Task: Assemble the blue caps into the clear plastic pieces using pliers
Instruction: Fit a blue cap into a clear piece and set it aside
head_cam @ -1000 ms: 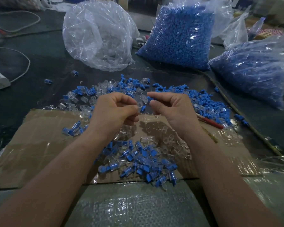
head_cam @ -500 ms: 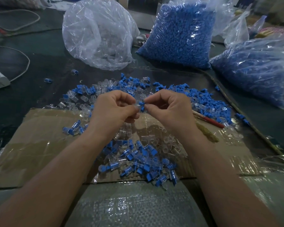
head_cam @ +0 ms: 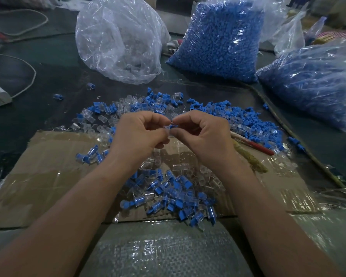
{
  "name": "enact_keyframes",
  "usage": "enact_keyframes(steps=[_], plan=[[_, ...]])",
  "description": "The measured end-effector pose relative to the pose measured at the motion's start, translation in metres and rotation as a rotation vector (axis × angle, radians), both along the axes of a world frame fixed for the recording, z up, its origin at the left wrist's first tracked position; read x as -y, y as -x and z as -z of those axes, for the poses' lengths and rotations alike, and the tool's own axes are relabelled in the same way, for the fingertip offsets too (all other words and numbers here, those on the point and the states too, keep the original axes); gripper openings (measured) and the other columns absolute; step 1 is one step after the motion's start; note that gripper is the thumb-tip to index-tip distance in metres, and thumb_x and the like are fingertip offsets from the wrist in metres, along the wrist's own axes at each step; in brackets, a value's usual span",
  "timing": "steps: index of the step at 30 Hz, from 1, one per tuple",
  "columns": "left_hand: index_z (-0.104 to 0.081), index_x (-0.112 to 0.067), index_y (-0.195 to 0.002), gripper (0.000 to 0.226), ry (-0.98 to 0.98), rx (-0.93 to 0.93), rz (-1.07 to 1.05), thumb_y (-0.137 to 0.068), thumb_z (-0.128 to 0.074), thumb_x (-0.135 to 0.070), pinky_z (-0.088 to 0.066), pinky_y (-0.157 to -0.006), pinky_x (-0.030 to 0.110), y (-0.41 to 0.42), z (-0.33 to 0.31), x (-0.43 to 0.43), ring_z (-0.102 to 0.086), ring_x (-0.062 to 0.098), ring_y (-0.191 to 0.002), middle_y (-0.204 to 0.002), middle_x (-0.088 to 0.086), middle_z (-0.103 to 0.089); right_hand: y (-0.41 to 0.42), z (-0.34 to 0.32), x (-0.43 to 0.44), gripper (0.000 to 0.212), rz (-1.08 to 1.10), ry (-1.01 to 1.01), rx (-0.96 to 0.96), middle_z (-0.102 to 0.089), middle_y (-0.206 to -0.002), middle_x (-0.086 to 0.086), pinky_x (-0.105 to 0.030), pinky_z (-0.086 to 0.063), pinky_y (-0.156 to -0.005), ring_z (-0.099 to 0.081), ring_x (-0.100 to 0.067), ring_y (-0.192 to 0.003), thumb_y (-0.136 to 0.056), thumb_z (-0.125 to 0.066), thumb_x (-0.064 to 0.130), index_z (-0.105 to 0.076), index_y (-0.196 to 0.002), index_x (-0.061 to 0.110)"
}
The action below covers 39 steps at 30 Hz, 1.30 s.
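Three large plastic bags stand at the back of a dark work surface. One bag is clear and crumpled [head_cam: 118, 41]. A second bag is packed with blue caps [head_cam: 220, 37], and a third bag of blue caps [head_cam: 312, 80] lies at the far right. Nearer the person lies a flattened cardboard sheet [head_cam: 48, 156], glossy with tape. Loose blue caps [head_cam: 248, 118] and loose clear pieces [head_cam: 108, 118] are heaped along its far edge. A pile of finished pieces [head_cam: 168, 194], clear with blue inside, lies at its near edge between the forearms. A red-handled tool [head_cam: 256, 145] lies just right of the right hand, and whether it is the pliers cannot be told.

Both hands are raised above the cardboard and meet at the fingertips. The left hand [head_cam: 138, 134] has its fingers curled and pinches a clear piece [head_cam: 166, 127]. The right hand [head_cam: 204, 134] pinches a blue cap [head_cam: 173, 126], which touches the clear piece's open end.

The step appears to be seating the cap by hand. It would go best with the cap lined up straight with the opening. The clear piece should be held firmly near its mouth, and the cap pushed squarely so it does not tilt or jam. The tool would likely finish the press.

No brand, label or readable writing shows anywhere.
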<state>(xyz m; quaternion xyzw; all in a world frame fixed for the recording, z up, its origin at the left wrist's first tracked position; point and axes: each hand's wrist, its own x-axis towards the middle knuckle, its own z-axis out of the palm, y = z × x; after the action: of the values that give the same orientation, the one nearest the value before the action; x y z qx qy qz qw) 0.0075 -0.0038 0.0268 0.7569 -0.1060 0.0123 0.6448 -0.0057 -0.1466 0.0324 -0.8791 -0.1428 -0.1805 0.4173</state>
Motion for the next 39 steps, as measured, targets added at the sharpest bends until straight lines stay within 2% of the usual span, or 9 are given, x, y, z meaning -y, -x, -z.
enact_keyframes(steps=[4,8,13,17,22,26,32,36,39], plan=[[-0.063,-0.018,-0.076,0.021,0.077,-0.036,0.018,-0.078,-0.066,0.003,-0.050,-0.053,0.014,-0.001,-0.001,-0.002,-0.065,0.007,-0.055,-0.059,-0.004,-0.068,-0.003,0.000,0.003,0.035,-0.036,-0.130,-0.173,-0.061,-0.088,0.015,-0.012,-0.050,-0.077,-0.061,0.002,-0.084,-0.078,-0.069,0.016,-0.063,-0.112,0.016],[-0.063,-0.018,-0.076,0.022,0.088,-0.036,0.052,-0.078,-0.065,0.003,-0.051,-0.054,0.015,-0.001,-0.002,-0.002,-0.064,0.006,-0.055,-0.061,-0.007,-0.068,-0.001,-0.003,0.005,0.025,-0.145,-0.288,-0.299,-0.067,-0.089,0.008,-0.017,-0.052,-0.076,-0.065,-0.003,-0.084,-0.080,-0.065,0.007,-0.065,-0.102,0.017],[-0.063,-0.015,-0.075,0.017,0.111,-0.044,0.061,-0.076,-0.067,0.002,-0.053,-0.053,0.017,0.001,-0.004,-0.002,-0.065,0.009,-0.054,-0.060,-0.004,-0.068,0.001,-0.005,0.006,0.020,-0.178,-0.327,-0.288,-0.069,-0.086,0.004,-0.018,-0.053,-0.073,-0.066,-0.007,-0.079,-0.078,-0.066,0.008,-0.065,-0.092,0.022],[-0.062,-0.009,-0.072,0.014,0.185,-0.152,0.069,-0.076,-0.065,0.005,-0.052,-0.049,0.019,0.000,-0.007,-0.003,-0.062,0.010,-0.048,-0.055,-0.001,-0.066,0.000,-0.004,0.007,0.024,-0.221,-0.345,-0.280,-0.069,-0.086,0.004,-0.019,-0.053,-0.074,-0.066,-0.007,-0.079,-0.075,-0.068,0.006,-0.066,-0.093,0.022],[-0.063,-0.007,-0.071,0.014,0.219,-0.233,0.102,-0.076,-0.063,0.006,-0.050,-0.045,0.017,0.000,-0.010,-0.005,-0.061,0.010,-0.046,-0.053,0.002,-0.065,-0.001,-0.002,0.007,0.036,-0.266,-0.337,-0.191,-0.069,-0.085,0.003,-0.019,-0.052,-0.073,-0.067,-0.009,-0.079,-0.072,-0.068,-0.007,-0.065,-0.100,0.016],[-0.062,-0.006,-0.070,0.014,0.237,-0.268,0.130,-0.075,-0.062,0.007,-0.048,-0.043,0.017,0.001,-0.011,-0.005,-0.061,0.011,-0.045,-0.052,0.003,-0.065,0.000,-0.001,0.008,0.036,-0.242,-0.314,-0.144,-0.068,-0.081,0.007,-0.015,-0.050,-0.070,-0.066,-0.003,-0.075,-0.070,-0.069,-0.005,-0.065,-0.100,0.015],[-0.062,-0.005,-0.070,0.012,0.253,-0.303,0.160,-0.074,-0.062,0.007,-0.048,-0.043,0.017,0.000,-0.010,-0.006,-0.061,0.012,-0.045,-0.053,0.004,-0.065,0.001,0.000,0.009,0.035,-0.229,-0.274,-0.084,-0.068,-0.081,0.009,-0.015,-0.051,-0.071,-0.067,-0.003,-0.077,-0.070,-0.071,-0.002,-0.065,-0.101,0.011],[-0.062,-0.004,-0.069,0.011,0.277,-0.325,0.180,-0.058,-0.067,-0.003,-0.048,-0.042,0.017,0.000,-0.011,-0.007,-0.062,0.014,-0.046,-0.055,0.006,-0.065,0.001,0.000,0.009,0.033,-0.234,-0.276,-0.063,-0.067,-0.079,0.012,-0.013,-0.050,-0.069,-0.066,-0.001,-0.074,-0.070,-0.071,-0.001,-0.065,-0.098,0.014],[-0.063,-0.005,-0.070,0.016,0.289,-0.335,0.193,-0.055,-0.067,-0.008,-0.048,-0.043,0.017,0.000,-0.011,-0.007,-0.062,0.014,-0.047,-0.057,0.006,-0.066,0.001,0.000,0.010,0.033,-0.236,-0.280,-0.044,-0.066,-0.077,0.014,-0.013,-0.050,-0.068,-0.066,0.000,-0.074,-0.069,-0.071,0.000,-0.065,-0.097,0.014]])
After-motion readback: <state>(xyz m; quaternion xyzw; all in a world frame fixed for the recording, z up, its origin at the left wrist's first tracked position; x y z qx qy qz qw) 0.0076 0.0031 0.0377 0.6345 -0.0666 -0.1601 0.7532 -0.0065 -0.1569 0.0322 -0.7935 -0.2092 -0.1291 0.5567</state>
